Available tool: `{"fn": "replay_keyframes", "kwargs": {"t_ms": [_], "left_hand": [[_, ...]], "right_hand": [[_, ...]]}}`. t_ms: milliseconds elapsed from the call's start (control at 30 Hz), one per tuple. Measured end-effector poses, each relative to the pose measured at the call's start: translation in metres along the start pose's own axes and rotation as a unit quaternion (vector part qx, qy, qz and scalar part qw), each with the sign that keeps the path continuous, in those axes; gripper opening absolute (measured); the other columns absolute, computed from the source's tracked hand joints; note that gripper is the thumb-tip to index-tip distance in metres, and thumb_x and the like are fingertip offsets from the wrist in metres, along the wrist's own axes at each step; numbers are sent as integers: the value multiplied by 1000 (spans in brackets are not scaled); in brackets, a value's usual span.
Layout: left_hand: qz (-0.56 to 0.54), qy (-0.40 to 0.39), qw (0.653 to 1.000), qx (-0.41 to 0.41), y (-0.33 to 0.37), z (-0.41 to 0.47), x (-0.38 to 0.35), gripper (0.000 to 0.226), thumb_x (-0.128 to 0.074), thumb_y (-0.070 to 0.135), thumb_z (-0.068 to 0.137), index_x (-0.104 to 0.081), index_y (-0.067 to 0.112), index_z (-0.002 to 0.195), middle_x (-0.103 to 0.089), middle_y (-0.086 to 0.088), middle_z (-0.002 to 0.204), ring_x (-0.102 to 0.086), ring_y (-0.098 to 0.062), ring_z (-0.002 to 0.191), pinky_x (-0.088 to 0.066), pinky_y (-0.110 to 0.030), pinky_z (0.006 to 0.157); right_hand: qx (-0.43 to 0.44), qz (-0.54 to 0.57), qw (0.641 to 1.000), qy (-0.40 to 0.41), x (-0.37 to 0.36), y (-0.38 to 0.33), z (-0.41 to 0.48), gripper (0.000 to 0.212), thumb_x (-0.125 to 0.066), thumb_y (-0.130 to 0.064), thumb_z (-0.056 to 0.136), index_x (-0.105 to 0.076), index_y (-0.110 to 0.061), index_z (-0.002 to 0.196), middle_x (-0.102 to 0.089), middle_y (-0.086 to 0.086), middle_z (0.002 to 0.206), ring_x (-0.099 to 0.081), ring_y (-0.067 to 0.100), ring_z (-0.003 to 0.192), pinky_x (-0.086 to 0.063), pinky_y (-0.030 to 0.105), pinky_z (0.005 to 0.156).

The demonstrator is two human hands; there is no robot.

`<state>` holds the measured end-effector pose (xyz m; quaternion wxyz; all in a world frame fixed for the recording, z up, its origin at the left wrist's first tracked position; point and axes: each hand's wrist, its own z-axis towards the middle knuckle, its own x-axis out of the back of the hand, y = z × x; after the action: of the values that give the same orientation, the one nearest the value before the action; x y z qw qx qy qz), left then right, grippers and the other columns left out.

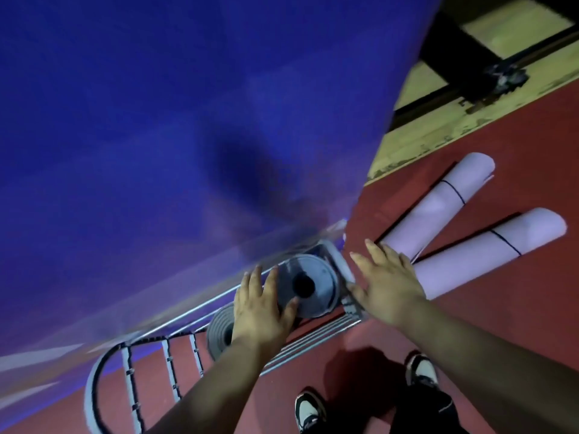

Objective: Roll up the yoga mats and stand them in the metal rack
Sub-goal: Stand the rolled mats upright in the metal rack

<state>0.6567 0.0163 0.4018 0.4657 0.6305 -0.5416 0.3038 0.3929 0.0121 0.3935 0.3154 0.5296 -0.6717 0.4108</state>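
Two grey mats already stand in the rack [313, 343]: one [322, 270] at its right end, another [219, 330] beside it towards the middle. Your left hand [263, 311] lies flat against the end mat's side, fingers straight, thumb on its top; it isn't clasping it. Your right hand [385, 286] is spread wide over the rack's right rail and holds nothing. Two lilac mats [438, 208] [488, 252] lie rolled and banded on the floor [470, 339] off the rack's right end. By my reckoning those are left to stand in. No brand or writing is readable.

The person wears black trousers [426, 415] and black-and-white sneakers [421, 372].
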Motion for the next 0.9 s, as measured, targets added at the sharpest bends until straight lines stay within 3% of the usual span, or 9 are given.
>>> {"fn": "replay_keyframes", "kwargs": {"t_ms": [100, 200, 367, 500, 633, 733, 767, 833, 900], "left_hand": [[19, -12, 998, -55, 70, 22, 0, 87, -25, 73, 87, -20, 28, 162, -10, -8, 171, -4, -31, 157, -5, -42, 128], [50, -32, 993, -98, 148, 50, -15, 82, -36, 69, 91, -19, 30, 162, -17, -8, 169, -9, -32, 156, -8, -45, 127], [78, -34, 986, -146, 270, 93, -73, 79, -41, 68, 86, -44, 27, 153, -49, -14, 152, -45, -40, 140, -39, -56, 114], [80, -71, 982, -157, 336, 134, -140, 84, -30, 70, 85, -35, 30, 158, -38, -12, 161, -38, -40, 145, -32, -54, 117], [74, -125, 979, -140, 361, 187, -231, 88, -27, 74, 80, -34, 35, 158, -37, -10, 161, -38, -36, 145, -33, -48, 116], [-7, -169, 980, -107, 356, 240, -319, 77, -42, 84, 77, -54, 45, 142, -49, -12, 152, -46, -37, 140, -40, -52, 115], [9, -169, 978, -123, 350, 255, -352, 79, -39, 83, 80, -54, 40, 144, -52, -12, 149, -48, -37, 138, -42, -52, 112], [51, -184, 966, -173, 351, 289, -410, 87, -30, 74, 85, -46, 22, 153, -52, -14, 148, -48, -36, 137, -42, -51, 111], [44, -207, 956, -202, 357, 316, -458, 89, -33, 69, 85, -41, 15, 155, -53, -15, 149, -50, -35, 136, -42, -49, 111]], "right_hand": [[-35, 26, 999, 0, 11, 66, -4, 75, -50, -57, 95, -22, -35, 161, -7, 4, 171, -8, 31, 157, -15, 52, 125], [-69, 54, 996, -19, 16, 140, -1, 75, -47, -57, 96, -17, -36, 161, -4, 4, 172, -7, 31, 157, -15, 52, 124], [-146, 93, 984, -51, 10, 264, 2, 73, -44, -61, 95, -21, -36, 160, -9, 5, 171, -11, 31, 156, -18, 52, 124], [-216, 144, 963, -78, -20, 350, 9, 76, -51, -57, 93, -21, -37, 160, -8, 6, 171, -15, 31, 155, -24, 49, 121], [-284, 220, 930, -73, -88, 399, 33, 74, -53, -58, 94, -24, -39, 159, -25, 11, 165, -37, 35, 145, -40, 45, 113], [-284, 295, 905, -114, -175, 426, 68, 88, -23, -85, 84, -23, -41, 160, -41, 14, 154, -53, 36, 130, -49, 43, 103], [-290, 331, 890, -123, -206, 436, 83, 89, -18, -85, 83, -23, -39, 159, -51, 14, 145, -60, 34, 119, -52, 43, 96], [-322, 408, 845, -130, -260, 453, 113, 72, -45, -63, 96, -20, -37, 159, -64, 17, 129, -67, 35, 104, -53, 38, 83], [-328, 466, 816, -99, -305, 462, 140, 74, -56, -40, 102, -12, -36, 162, -59, 20, 139, -66, 36, 113, -49, 38, 86]]}}
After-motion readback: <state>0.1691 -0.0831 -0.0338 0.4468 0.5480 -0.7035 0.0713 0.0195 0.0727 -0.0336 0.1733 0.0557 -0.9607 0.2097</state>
